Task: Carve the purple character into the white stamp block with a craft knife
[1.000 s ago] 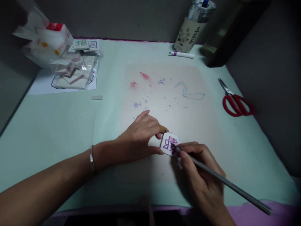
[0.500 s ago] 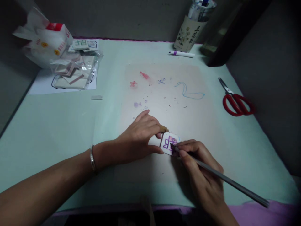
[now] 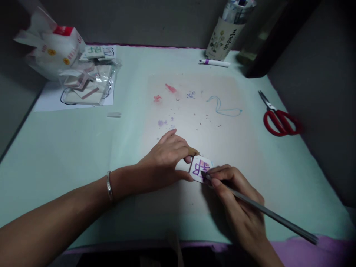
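Observation:
My left hand (image 3: 168, 159) is closed on a small white rubber block (image 3: 197, 163) marked with purple lines like a written character. Its thumb presses the near side and its fingers the far side; a tan cover sits on one fingertip. My right hand (image 3: 239, 200) grips a slim carving knife (image 3: 267, 211) like a pen, the long grey handle slanting down to the right. The knife's dark tip touches the marked face of the block, near the lower right lines. My right fingertips hide part of the block's right end.
Beneath my hands lies a pale mat (image 3: 172, 200) with ink stains and dark crumbs. Red-handled scissors (image 3: 279, 120) rest at right. A purple marker (image 3: 215, 63) lies before a pen holder (image 3: 222, 37). At back left are a tissue pack (image 3: 61, 48) and bagged blocks (image 3: 86, 89).
The carving knife's tip has shifted very slightly across the block's marked face. Both hands keep their hold and stay nearly still; the whole view has moved a touch.

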`<action>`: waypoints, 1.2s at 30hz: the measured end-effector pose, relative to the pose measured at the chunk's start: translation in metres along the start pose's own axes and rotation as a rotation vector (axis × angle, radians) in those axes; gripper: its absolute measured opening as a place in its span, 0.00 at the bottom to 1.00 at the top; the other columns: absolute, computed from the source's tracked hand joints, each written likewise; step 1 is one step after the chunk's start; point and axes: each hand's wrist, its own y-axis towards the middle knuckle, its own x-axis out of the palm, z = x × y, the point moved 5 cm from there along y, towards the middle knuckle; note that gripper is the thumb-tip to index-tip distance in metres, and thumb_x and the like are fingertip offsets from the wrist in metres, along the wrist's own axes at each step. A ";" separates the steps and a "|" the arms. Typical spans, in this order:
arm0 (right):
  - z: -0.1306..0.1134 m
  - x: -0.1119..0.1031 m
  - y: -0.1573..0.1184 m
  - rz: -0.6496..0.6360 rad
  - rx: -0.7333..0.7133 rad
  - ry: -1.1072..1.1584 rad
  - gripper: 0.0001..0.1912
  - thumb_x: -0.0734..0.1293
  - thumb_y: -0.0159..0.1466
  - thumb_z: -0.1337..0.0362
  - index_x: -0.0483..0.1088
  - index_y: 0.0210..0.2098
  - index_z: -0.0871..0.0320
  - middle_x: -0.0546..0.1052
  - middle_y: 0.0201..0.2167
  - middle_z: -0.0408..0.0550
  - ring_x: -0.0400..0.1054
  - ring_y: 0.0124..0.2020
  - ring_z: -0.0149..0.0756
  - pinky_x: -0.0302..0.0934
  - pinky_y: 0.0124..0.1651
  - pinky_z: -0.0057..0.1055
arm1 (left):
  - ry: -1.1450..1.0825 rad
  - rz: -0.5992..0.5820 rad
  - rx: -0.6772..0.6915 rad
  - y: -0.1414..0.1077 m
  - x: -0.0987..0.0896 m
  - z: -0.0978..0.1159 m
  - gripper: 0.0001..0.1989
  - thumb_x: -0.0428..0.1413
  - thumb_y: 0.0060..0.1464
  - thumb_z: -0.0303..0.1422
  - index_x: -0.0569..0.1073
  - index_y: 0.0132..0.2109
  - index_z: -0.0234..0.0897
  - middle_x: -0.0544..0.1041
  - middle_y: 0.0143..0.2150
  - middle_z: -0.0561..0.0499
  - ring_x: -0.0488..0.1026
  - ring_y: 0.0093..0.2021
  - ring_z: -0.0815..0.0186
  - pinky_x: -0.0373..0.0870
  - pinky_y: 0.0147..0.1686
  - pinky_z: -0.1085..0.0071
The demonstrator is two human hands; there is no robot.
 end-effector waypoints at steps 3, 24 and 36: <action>-0.001 0.000 -0.001 -0.005 -0.007 -0.005 0.09 0.64 0.74 0.61 0.71 0.37 0.53 0.79 0.39 0.46 0.74 0.42 0.39 0.63 0.34 0.31 | 0.004 0.007 0.002 0.000 0.000 0.001 0.27 0.73 0.53 0.40 0.75 0.56 0.38 0.80 0.40 0.52 0.76 0.49 0.58 0.51 0.73 0.39; 0.000 -0.001 -0.004 0.059 -0.056 0.130 0.09 0.64 0.75 0.65 0.71 0.37 0.51 0.75 0.36 0.42 0.72 0.42 0.35 0.63 0.40 0.31 | 0.004 -0.013 0.001 0.001 -0.002 0.003 0.29 0.75 0.50 0.38 0.74 0.55 0.34 0.79 0.40 0.52 0.75 0.48 0.59 0.50 0.73 0.39; -0.009 0.002 -0.001 0.095 -0.171 -0.074 0.06 0.64 0.74 0.68 0.70 0.40 0.52 0.76 0.38 0.43 0.72 0.38 0.31 0.65 0.38 0.26 | 0.004 0.004 0.005 0.001 -0.002 0.003 0.29 0.75 0.50 0.38 0.75 0.55 0.34 0.79 0.40 0.52 0.75 0.48 0.59 0.51 0.73 0.40</action>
